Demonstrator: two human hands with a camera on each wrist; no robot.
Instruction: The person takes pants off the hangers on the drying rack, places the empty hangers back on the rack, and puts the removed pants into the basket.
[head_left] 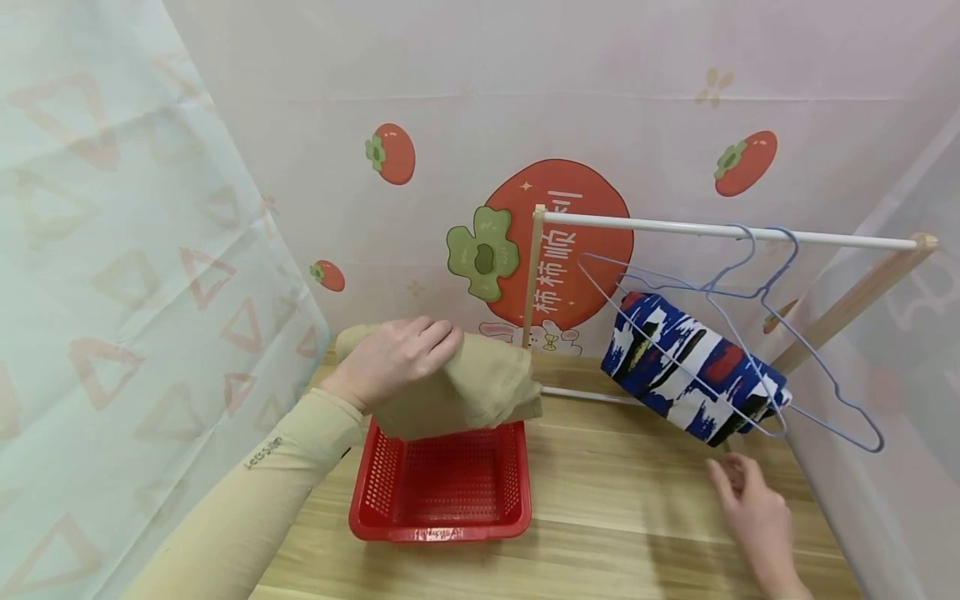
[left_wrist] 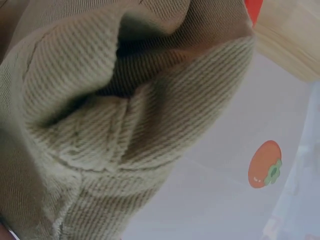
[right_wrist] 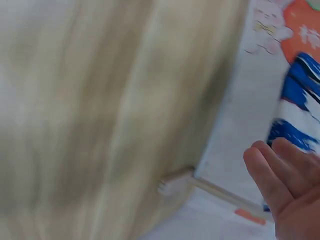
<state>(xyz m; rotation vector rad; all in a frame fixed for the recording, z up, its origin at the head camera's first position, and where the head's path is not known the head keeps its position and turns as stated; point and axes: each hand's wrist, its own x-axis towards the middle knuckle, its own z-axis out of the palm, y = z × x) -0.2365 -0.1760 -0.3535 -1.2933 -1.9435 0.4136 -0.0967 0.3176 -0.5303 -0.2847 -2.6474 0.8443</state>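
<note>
My left hand (head_left: 405, 354) grips a khaki garment (head_left: 465, 392) from above, holding it over the far side of a red basket (head_left: 442, 533). Its ribbed cloth (left_wrist: 200, 95), with folds and seams, fills much of the left wrist view, and the gripping fingers are hidden there. Low at the right, my right hand (head_left: 753, 508) holds nothing, its fingers loosely bent just below a blue, white and black patterned garment (head_left: 690, 367). That garment hangs folded at two blue wire hangers (head_left: 723, 287). In the right wrist view the fingers overlap the patterned cloth (right_wrist: 300, 105).
The hangers hook over the white top rail (head_left: 645, 223) of a small rack with wooden posts (head_left: 855, 304). A lower white rail (head_left: 592, 395) runs behind the basket's right. All stands on a wood-grain table (head_left: 592, 508), with printed cloth walls (head_left: 420, 67) around it.
</note>
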